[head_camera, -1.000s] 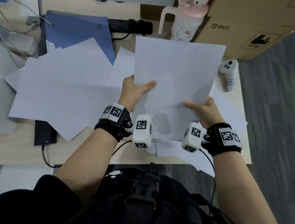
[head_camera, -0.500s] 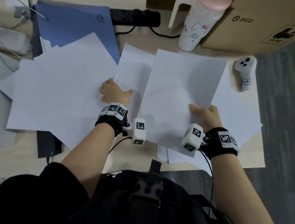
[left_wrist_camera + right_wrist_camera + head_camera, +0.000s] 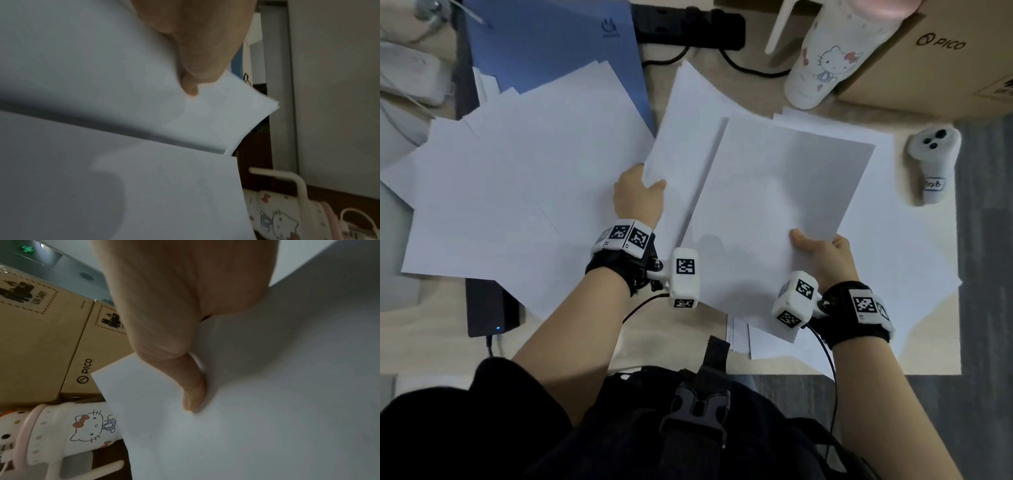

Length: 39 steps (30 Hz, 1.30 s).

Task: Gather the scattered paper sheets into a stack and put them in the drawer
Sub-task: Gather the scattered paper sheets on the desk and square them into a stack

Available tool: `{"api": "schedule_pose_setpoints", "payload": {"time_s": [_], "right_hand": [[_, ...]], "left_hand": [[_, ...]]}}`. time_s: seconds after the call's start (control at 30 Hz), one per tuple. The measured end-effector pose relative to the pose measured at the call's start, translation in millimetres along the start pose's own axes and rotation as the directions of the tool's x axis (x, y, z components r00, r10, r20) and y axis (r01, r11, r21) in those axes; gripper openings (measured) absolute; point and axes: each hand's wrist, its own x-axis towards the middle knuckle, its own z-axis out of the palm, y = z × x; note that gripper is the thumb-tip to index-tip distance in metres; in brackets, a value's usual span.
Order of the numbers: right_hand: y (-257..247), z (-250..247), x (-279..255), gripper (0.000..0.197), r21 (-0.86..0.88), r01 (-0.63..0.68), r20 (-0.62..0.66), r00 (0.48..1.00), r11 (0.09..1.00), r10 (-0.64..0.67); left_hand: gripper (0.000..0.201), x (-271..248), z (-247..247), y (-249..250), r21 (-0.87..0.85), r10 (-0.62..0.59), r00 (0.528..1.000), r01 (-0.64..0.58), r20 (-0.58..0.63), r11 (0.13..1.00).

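Observation:
White paper sheets lie scattered over the wooden desk (image 3: pixel 664 346). My right hand (image 3: pixel 822 251) pinches the near edge of a small stack of sheets (image 3: pixel 777 205), thumb on top, held above the desk; the same stack (image 3: pixel 267 402) fills the right wrist view under my thumb. My left hand (image 3: pixel 640 195) pinches the left edge of another sheet (image 3: pixel 681 137) beside the stack and lifts it, its far end curling up. The left wrist view shows my thumb (image 3: pixel 197 65) on that sheet (image 3: pixel 216 116). A spread of loose sheets (image 3: pixel 517 192) covers the left of the desk. No drawer is in view.
A blue folder (image 3: pixel 558 44) lies at the back left, partly under sheets. A Hello Kitty bottle (image 3: pixel 825 61) and a PICO cardboard box (image 3: pixel 945 61) stand at the back right. A white controller (image 3: pixel 933 164) lies at the right edge, a black power strip (image 3: pixel 688 25) behind.
My left hand let go of the stack, reached left to the desk, then took hold of a loose sheet and raised it. The right hand lowered the stack and keeps hold of it.

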Motion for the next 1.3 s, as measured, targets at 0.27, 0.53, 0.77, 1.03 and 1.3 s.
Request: {"api": "schedule_pose_setpoints", "payload": {"time_s": [0.27,0.53,0.77,1.03,1.3], "right_hand": [[-23,39,-4,0.009,0.015,0.031,0.181,0.983,0.999,-0.033],[-26,96,1,0.010,-0.178,0.110,0.334,0.942,0.978,-0.045],[-24,145,12,0.014,-0.252,0.139,0.409,0.912,0.958,-0.024],[-25,180,24,0.012,-0.270,0.266,0.462,0.879,0.925,-0.118],[-28,171,35,0.016,-0.282,0.216,0.426,0.901,0.935,-0.080]], "left_hand": [[0.028,-21,-56,-61,-0.189,-0.234,0.888,0.170,-0.396,0.967],[0.036,-22,-82,-81,-0.129,-0.416,0.738,0.415,-0.532,0.901],[0.054,-22,-103,-99,-0.239,-0.560,0.594,0.534,-0.577,0.811],[0.097,-16,-111,-93,-0.262,-0.597,0.591,0.556,-0.543,0.789],[0.028,-9,-121,-93,-0.337,-0.452,0.730,0.313,-0.513,0.888]]}}
